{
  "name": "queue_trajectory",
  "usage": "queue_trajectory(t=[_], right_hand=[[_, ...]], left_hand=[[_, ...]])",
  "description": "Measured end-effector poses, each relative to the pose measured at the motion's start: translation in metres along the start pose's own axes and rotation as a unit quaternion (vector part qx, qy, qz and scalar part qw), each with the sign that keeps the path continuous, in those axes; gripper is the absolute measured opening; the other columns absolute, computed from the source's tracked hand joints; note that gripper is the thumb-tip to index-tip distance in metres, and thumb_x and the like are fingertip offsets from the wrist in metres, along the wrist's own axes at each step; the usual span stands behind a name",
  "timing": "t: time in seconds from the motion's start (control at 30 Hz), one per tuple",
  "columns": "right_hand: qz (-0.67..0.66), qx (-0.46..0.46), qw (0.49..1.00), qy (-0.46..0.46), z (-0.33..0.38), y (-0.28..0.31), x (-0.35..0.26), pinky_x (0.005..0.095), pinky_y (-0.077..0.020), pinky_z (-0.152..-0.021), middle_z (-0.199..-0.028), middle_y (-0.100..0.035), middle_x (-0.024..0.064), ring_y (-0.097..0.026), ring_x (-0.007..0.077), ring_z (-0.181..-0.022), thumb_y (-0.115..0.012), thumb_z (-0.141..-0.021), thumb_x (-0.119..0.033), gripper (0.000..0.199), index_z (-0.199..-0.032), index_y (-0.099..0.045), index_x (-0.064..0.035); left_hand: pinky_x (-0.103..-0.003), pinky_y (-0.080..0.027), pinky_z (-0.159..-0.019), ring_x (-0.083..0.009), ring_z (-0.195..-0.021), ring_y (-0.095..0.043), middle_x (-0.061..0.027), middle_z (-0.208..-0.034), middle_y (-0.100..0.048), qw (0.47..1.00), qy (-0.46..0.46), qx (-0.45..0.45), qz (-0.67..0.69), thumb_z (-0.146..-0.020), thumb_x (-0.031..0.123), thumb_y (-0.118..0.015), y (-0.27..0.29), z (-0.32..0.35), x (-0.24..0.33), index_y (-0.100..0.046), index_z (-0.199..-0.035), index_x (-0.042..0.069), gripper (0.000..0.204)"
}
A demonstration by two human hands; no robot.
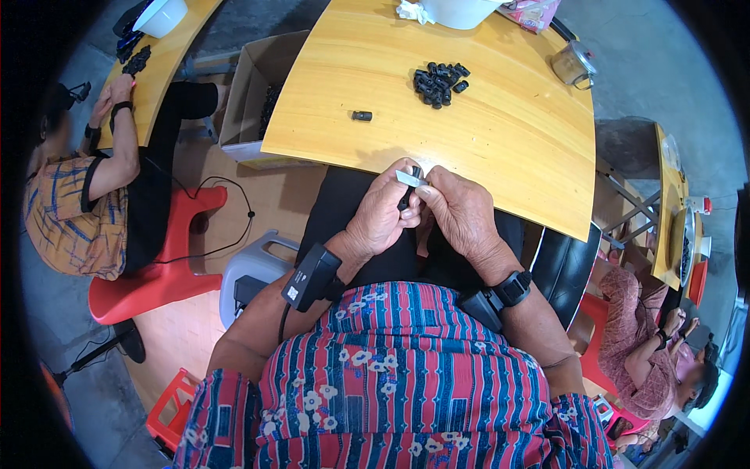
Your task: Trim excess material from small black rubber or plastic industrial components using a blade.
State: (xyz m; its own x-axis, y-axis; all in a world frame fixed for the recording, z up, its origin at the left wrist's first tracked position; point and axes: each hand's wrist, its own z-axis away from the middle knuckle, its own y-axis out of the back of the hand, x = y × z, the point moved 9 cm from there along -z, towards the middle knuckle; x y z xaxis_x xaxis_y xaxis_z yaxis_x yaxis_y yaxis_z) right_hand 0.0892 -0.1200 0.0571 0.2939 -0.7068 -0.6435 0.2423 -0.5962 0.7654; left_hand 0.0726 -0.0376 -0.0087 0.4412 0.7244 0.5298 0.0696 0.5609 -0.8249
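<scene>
At the near edge of the table, my two hands are close together over my lap. My left hand [380, 209] is closed around a small black plastic part [405, 201], mostly covered by the fingers. Pinched between thumb and fingers of my right hand [469, 215] is a flat silvery blade [407, 179], which lies across the top of the black part. On the table beyond my left hand lies a single black plastic piece [362, 116]. A loose pile of similar black pieces [439, 84] sits farther back.
A white basin [461, 11] and a clear lidded jug [575, 64] stand on the yellow table [336, 78]. An open cardboard box [248, 102] is at its left. People work at tables on both sides, the left one on a red stool [168, 270].
</scene>
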Motion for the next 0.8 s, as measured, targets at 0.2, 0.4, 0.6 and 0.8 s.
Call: queue_trajectory(t=[0.2, 0.4, 0.6, 0.8], right_hand=[[0.006, -0.017, 1.000, -0.004, -0.0012, 0.0017, -0.0014, 0.0442, -0.0479, -0.066, -0.073, -0.061, 0.0142, -0.061, 0.0358, -0.075, -0.054, -0.092, -0.034, 0.026, -0.087, -0.056, -0.0087], [0.010, -0.030, 1.000, -0.001, -0.0011, 0.0003, -0.0015, 0.0443, -0.0480, -0.066, -0.073, -0.061, 0.0140, -0.062, 0.0354, -0.075, -0.052, -0.093, -0.036, 0.027, -0.086, -0.056, -0.0095], [0.020, -0.030, 0.999, 0.000, -0.0014, 0.0000, -0.0015, 0.0444, -0.0478, -0.066, -0.073, -0.061, 0.0141, -0.061, 0.0354, -0.075, -0.051, -0.094, -0.037, 0.029, -0.086, -0.057, -0.0099], [0.017, -0.015, 1.000, 0.005, -0.0024, 0.0016, -0.0026, 0.0443, -0.0477, -0.066, -0.072, -0.061, 0.0143, -0.061, 0.0356, -0.074, -0.053, -0.093, -0.036, 0.027, -0.086, -0.057, -0.0097]], left_hand=[[-0.016, -0.030, -0.048, -0.0034, -0.055, -0.039, 0.0034, -0.070, -0.045, 1.000, 0.001, 0.002, 0.001, -0.100, 0.036, -0.044, -0.0010, 0.0011, -0.0001, -0.047, -0.093, 0.013, 0.024], [-0.016, -0.030, -0.048, -0.0037, -0.056, -0.039, 0.0028, -0.070, -0.045, 1.000, 0.008, 0.000, 0.005, -0.101, 0.033, -0.045, 0.0025, 0.0013, -0.0032, -0.047, -0.093, 0.013, 0.022], [-0.016, -0.030, -0.048, -0.0036, -0.056, -0.038, 0.0029, -0.070, -0.045, 1.000, 0.008, -0.003, -0.010, -0.100, 0.033, -0.045, -0.0004, 0.0013, -0.0014, -0.047, -0.093, 0.013, 0.022], [-0.019, -0.027, -0.052, -0.0036, -0.059, -0.034, 0.0059, -0.073, -0.042, 1.000, 0.012, -0.014, -0.020, -0.100, 0.031, -0.045, -0.0009, 0.0011, -0.0010, -0.051, -0.098, 0.014, 0.018]])
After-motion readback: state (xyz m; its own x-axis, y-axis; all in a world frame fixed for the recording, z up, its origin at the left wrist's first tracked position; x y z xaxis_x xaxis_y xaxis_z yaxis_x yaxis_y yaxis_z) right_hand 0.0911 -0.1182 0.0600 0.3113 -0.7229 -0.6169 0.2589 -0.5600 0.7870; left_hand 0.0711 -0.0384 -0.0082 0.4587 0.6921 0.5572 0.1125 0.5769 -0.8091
